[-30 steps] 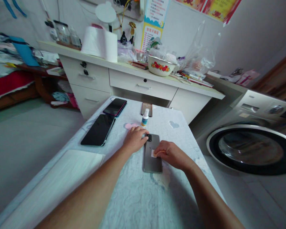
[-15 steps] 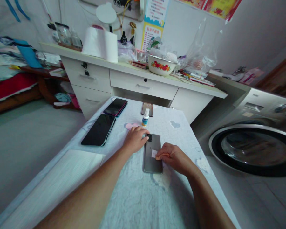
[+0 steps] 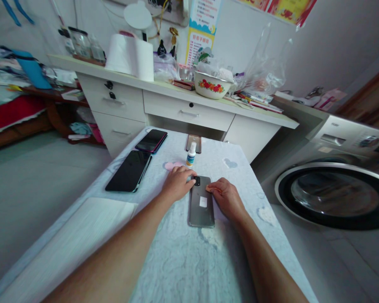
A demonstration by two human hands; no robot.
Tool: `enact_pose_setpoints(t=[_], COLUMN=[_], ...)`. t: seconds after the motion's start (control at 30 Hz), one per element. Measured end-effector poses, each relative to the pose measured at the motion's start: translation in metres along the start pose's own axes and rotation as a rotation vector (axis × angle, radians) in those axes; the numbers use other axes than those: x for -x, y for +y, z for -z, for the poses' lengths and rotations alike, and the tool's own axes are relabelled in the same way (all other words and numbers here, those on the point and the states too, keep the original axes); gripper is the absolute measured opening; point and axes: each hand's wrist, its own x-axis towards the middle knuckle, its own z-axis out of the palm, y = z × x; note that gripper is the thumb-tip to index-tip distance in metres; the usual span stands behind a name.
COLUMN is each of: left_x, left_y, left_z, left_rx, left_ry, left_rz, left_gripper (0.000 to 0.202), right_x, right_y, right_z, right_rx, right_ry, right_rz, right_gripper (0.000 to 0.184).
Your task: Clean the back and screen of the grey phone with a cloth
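Note:
A grey smartphone (image 3: pixel 201 216) lies back side up on the cloth-covered table, with a dark camera block at its top and a small white label (image 3: pixel 203 202) on its middle. My left hand (image 3: pixel 178 183) grips the phone's upper left corner, thumb and fingers beside the camera. Pinched in my right hand (image 3: pixel 225 197) is a small orange piece, apparently a cloth, mostly hidden by the fingers. It presses on the phone's upper right edge. Just beyond my left hand stands a small white spray bottle (image 3: pixel 191 155) with a blue and yellow label.
Two dark-screened devices, a larger one (image 3: pixel 129 170) and a phone (image 3: pixel 151 141), lie at the table's left. A phone case (image 3: pixel 194 143) is behind the bottle. A white desk (image 3: pixel 189 112) borders the far end. A washing machine (image 3: pixel 334 139) stands at the right.
My right hand has moved up along the phone with the orange piece, from beside the white label to the upper right edge. My left hand keeps its place on the phone.

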Motion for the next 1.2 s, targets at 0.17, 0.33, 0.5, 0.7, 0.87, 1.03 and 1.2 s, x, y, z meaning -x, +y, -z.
enact_pose_setpoints(t=[0.17, 0.33, 0.5, 0.7, 0.87, 1.03, 1.2], left_x=[0.0, 0.0, 0.001, 0.001, 0.0, 0.0, 0.0], left_y=[0.0, 0.002, 0.002, 0.002, 0.002, 0.001, 0.001], left_z=[0.0, 0.001, 0.001, 0.001, 0.002, 0.002, 0.002], left_rx=[-0.002, -0.002, -0.006, -0.009, -0.012, 0.002, -0.004], left_ry=[0.005, 0.004, 0.002, 0.0, -0.002, -0.01, -0.009], left_rz=[0.002, 0.009, 0.014, 0.011, 0.011, 0.016, 0.011], left_gripper=[0.023, 0.023, 0.023, 0.023, 0.024, 0.023, 0.023], right_x=[-0.003, 0.006, 0.016, 0.021, 0.024, 0.026, 0.026], right_y=[0.009, 0.019, 0.015, 0.006, -0.006, -0.011, -0.001], right_z=[0.0, 0.006, 0.017, 0.028, 0.037, 0.042, 0.035], right_rx=[-0.059, -0.337, -0.555, -0.695, -0.631, -0.573, -0.697], right_ry=[0.0, -0.157, -0.335, -0.532, -0.679, -0.701, -0.623], right_rz=[-0.025, -0.103, -0.169, -0.2, -0.157, -0.149, -0.248], right_gripper=[0.016, 0.011, 0.011, 0.012, 0.013, 0.012, 0.013])
